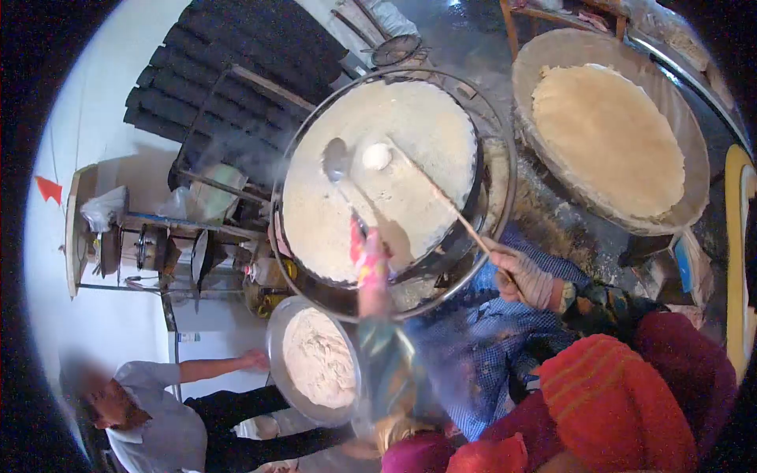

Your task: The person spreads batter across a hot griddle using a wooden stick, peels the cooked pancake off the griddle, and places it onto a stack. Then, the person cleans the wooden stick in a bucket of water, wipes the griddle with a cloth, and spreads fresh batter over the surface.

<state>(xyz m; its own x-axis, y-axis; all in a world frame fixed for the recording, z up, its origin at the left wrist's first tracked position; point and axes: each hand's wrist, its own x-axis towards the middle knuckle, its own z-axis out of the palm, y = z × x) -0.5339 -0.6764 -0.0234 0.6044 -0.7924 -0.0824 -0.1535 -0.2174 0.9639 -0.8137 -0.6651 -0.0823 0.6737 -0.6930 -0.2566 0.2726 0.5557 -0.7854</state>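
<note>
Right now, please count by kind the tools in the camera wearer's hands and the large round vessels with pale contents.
Ladle: 1, left hand
Wooden stick: 1, right hand
Large round vessels: 3 (pan, upper-right basin, lower-left basin)
Total: 5

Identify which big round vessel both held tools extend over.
The middle pan: the ladle and the stick extend over it. The lower-left basin and upper-right basin have no tool over them.

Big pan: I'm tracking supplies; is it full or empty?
Not empty: pale contents spread nearly across the big pan; depth can't be told.
</note>
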